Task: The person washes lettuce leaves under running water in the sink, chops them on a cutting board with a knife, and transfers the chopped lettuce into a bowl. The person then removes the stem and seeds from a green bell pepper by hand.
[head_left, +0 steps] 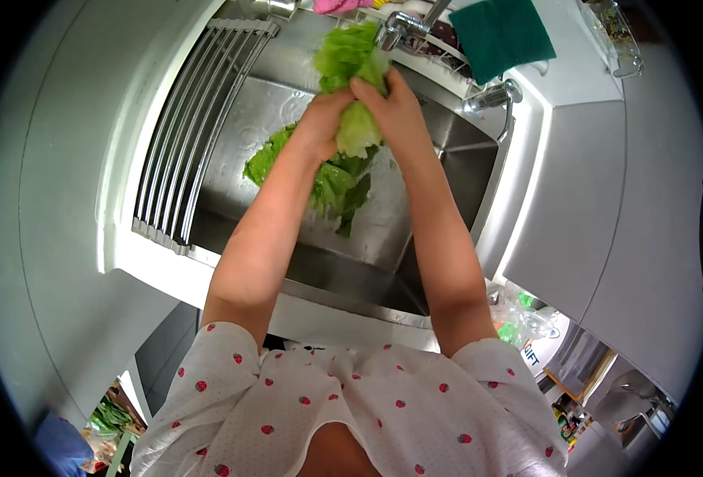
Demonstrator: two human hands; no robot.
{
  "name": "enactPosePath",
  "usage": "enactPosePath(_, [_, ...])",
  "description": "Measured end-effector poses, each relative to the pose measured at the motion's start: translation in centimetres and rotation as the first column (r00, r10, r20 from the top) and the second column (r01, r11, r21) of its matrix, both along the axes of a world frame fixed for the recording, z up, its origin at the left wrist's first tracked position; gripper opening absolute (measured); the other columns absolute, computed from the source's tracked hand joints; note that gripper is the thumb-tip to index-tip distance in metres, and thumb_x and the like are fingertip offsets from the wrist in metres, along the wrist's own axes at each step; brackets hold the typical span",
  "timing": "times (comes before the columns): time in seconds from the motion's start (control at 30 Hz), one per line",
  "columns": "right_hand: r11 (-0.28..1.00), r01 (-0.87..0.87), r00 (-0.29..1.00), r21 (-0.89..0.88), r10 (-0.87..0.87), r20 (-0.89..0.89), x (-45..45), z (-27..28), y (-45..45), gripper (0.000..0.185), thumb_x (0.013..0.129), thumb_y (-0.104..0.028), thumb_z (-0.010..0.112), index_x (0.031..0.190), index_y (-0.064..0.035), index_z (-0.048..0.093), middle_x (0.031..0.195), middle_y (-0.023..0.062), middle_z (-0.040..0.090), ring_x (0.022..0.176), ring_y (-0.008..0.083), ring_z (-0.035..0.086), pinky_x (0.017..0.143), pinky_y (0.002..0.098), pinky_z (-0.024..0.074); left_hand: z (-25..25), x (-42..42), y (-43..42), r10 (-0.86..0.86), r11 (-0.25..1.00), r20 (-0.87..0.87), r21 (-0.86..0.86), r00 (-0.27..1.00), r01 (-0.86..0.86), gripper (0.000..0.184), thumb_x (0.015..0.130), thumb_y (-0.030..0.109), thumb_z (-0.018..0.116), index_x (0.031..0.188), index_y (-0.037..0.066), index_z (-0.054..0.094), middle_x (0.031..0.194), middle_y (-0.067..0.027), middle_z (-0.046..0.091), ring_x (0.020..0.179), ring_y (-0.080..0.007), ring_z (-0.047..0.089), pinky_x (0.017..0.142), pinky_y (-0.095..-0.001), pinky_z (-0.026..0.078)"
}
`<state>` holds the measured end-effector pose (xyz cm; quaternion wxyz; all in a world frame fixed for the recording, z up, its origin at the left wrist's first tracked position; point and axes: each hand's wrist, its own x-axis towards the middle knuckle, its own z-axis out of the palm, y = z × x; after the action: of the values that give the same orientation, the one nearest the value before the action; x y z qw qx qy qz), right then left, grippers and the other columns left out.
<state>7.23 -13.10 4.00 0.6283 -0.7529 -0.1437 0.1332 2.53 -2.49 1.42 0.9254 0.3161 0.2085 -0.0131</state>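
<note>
Both my hands are closed around a lettuce leaf (359, 131) beneath the faucet (399, 30), at the far side of the sink. My left hand (325, 119) grips it from the left, and my right hand (395, 107) from the right, its thumb pressed on the leaf. The leaf's frilly upper end, near the spout, is blurred. Under my hands, more lettuce leaves (331, 187) lie on the bottom of the stainless steel sink (367, 238). My left forearm covers part of them.
A roll-up drying rack (200, 127) spans the sink's left side. Behind the faucet sits a white rack with a dark green cloth (502, 38) over it. A metal lever handle (490, 97) stands at the back right. Plastic bags (518, 318) are at the lower right.
</note>
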Motion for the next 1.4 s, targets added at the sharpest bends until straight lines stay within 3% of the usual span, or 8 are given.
enactPosePath(0.27, [0.961,0.042,0.999,-0.275,-0.032,0.043,1.3,0.7,2.0,0.041,0.083,-0.036,0.054,0.105,-0.0019,0.057,0.094,0.0141,0.063,0.088,0.0238,0.059,0.075,0.0327,0.0442,0.6,-0.7,0.0,0.039,0.999,0.095,-0.001,0.995,-0.039,0.035,0.081,0.016,0.062,0.11,0.0,0.051,0.101,-0.0094,0.058,0.089,-0.0204,0.058,0.077,-0.0318,0.049])
enactPosePath(0.37, [0.975,0.156,0.988,0.161,-0.157,-0.004,1.6,-1.9,1.0,0.044,0.082,-0.04,0.053,0.107,-0.005,0.057,0.097,0.0146,0.062,0.092,0.0277,0.058,0.078,0.0346,0.0438,0.0,-0.2,0.4,0.081,0.994,0.091,0.059,0.993,-0.087,0.034,0.078,0.009,0.063,0.109,0.0,0.051,0.1,-0.0095,0.059,0.087,-0.0216,0.059,0.075,-0.0338,0.05])
enactPosePath(0.47, [0.959,0.276,0.954,-0.072,-0.282,-0.103,1.1,-4.4,-1.0,0.039,0.08,-0.037,0.056,0.103,-0.0066,0.059,0.099,0.0142,0.061,0.093,0.0295,0.057,0.079,0.035,0.0442,-0.5,-0.4,2.3,0.217,0.976,0.014,0.022,0.976,-0.218,0.032,0.077,0.005,0.063,0.107,0.0,0.052,0.098,-0.0097,0.06,0.084,-0.0222,0.06,0.072,-0.0357,0.051])
enactPosePath(0.67, [0.487,-0.251,0.928,-0.836,0.368,-0.064,-6.2,-15.6,-1.6,0.028,0.075,-0.026,0.061,0.096,-0.0066,0.062,0.095,0.0138,0.062,0.085,0.0276,0.059,0.075,0.0374,0.0464,-0.3,-2.7,5.5,0.314,0.936,-0.033,0.176,0.949,-0.304,0.029,0.077,0.004,0.063,0.103,-0.003,0.053,0.096,-0.0131,0.06,0.082,-0.0241,0.061,0.069,-0.0367,0.052])
enactPosePath(0.9, [0.691,-0.245,0.967,-0.68,0.227,-0.117,-3.0,-12.4,-2.6,0.028,0.079,-0.021,0.057,0.099,-0.0016,0.06,0.087,0.0134,0.062,0.075,0.0254,0.06,0.065,0.0337,0.0473,-1.8,-5.2,7.0,0.255,0.963,-0.106,0.122,0.961,-0.242,0.034,0.083,0.013,0.057,0.112,-0.003,0.049,0.105,-0.0154,0.057,0.091,-0.0258,0.059,0.078,-0.0364,0.049])
enactPosePath(1.17, [0.993,0.019,0.778,0.119,0.06,-0.626,0.7,-1.8,-3.5,0.035,0.083,-0.012,0.05,0.113,0.0044,0.048,0.087,0.0065,0.058,0.069,0.0146,0.055,0.054,0.0252,0.0446,-1.7,-5.6,5.3,0.082,0.966,-0.098,-0.236,0.992,-0.103,0.038,0.082,0.02,0.059,0.114,0.001,0.049,0.107,-0.0148,0.056,0.097,-0.0279,0.056,0.084,-0.0401,0.045])
enactPosePath(1.27, [0.946,0.074,0.821,0.315,0.122,-0.558,0.2,-1.3,-2.6,0.03,0.08,-0.007,0.053,0.108,0.0023,0.052,0.09,0.0064,0.057,0.07,0.0161,0.056,0.058,0.0277,0.0458,-3.0,-5.3,4.7,0.041,0.94,-0.015,-0.337,0.999,-0.043,0.04,0.083,0.024,0.056,0.116,0.002,0.048,0.109,-0.0145,0.056,0.099,-0.0284,0.055,0.086,-0.0418,0.044])
enactPosePath(1.4, [0.974,-0.119,0.969,-0.194,0.157,0.189,-0.3,-1.6,-2.2,0.029,0.075,-0.003,0.055,0.104,-0.0015,0.055,0.092,0.009,0.057,0.076,0.0209,0.057,0.067,0.0313,0.0464,-1.8,-5.2,3.1,0.073,0.921,0.107,-0.388,0.992,-0.026,0.041,0.084,0.027,0.054,0.116,0.002,0.047,0.109,-0.0145,0.055,0.099,-0.0288,0.054,0.087,-0.0424,0.043])
